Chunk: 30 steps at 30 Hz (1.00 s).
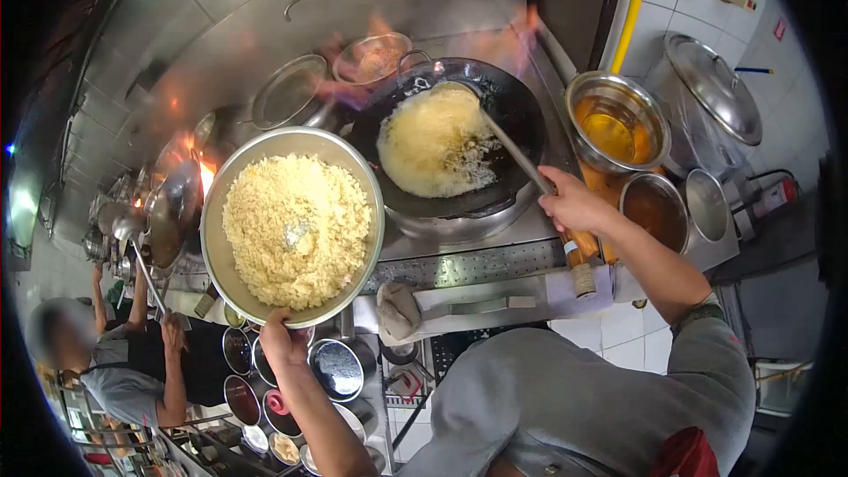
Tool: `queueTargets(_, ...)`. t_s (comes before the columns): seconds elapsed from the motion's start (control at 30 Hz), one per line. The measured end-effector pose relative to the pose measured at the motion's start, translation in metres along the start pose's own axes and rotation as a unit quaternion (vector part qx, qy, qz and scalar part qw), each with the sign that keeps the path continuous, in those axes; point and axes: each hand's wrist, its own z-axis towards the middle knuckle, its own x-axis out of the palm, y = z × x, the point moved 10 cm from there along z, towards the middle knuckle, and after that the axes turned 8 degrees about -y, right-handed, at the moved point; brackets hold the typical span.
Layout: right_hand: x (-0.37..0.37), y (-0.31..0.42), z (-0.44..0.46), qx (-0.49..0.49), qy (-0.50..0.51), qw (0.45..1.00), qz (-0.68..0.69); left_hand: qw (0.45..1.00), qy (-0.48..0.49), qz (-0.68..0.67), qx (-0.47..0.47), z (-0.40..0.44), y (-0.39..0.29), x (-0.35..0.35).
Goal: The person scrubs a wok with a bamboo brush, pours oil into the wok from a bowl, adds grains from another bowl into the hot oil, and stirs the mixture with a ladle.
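My left hand grips the near rim of a large metal bowl, tilted towards me and heaped with pale yellow cooked rice. The bowl is held up left of a black wok, overlapping its left side. In the wok, yellow, frothy food bubbles in what looks like oil. My right hand is closed around the long handle of a ladle. The ladle's head is at the far side of the froth, mostly hidden in it.
Flames rise at the left burner and behind the wok. A person works at the left with another ladle. At the right stand a steel bowl of yellow oil and a lidded pot. Several seasoning containers sit below left.
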Motion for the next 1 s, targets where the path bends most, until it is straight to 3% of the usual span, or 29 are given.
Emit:
queueTargets(0.03,0.012,0.004,-0.006,0.089,0.058,0.988,0.116,1.000,0.008,-0.006,-0.006,0.012,0.007,-0.009)
queueTargets(0.1,0.019,0.013,-0.009,0.156,0.080,0.943,0.283,0.999,0.026,-0.019,-0.017,0.015,0.010,-0.008)
queueTargets(0.17,0.021,0.012,-0.001,0.219,0.104,0.867,0.435,1.000,-0.015,-0.010,-0.011,0.008,0.007,-0.007)
queueTargets(0.3,0.022,0.035,0.001,0.298,0.241,0.702,0.600,0.999,-0.028,-0.028,0.011,0.001,0.003,-0.001)
queueTargets(0.33,0.019,0.042,-0.001,0.285,0.257,0.693,0.611,0.999,-0.036,-0.029,0.005,0.000,0.004,-0.002)
queueTargets(0.6,-0.014,0.059,-0.005,0.235,0.214,0.772,0.550,1.000,-0.012,0.002,-0.010,0.004,0.004,-0.004)
queueTargets(0.73,-0.034,0.058,-0.004,0.229,0.178,0.794,0.534,0.998,-0.056,-0.003,0.006,-0.004,0.002,-0.005)
queueTargets(0.83,-0.052,0.055,0.003,0.200,0.147,0.839,0.484,0.994,-0.107,-0.004,0.011,-0.022,-0.004,0.004)
queueTargets(1.0,-0.068,0.032,0.002,0.124,0.099,0.950,0.271,0.997,-0.079,-0.019,0.012,-0.023,-0.006,0.010)
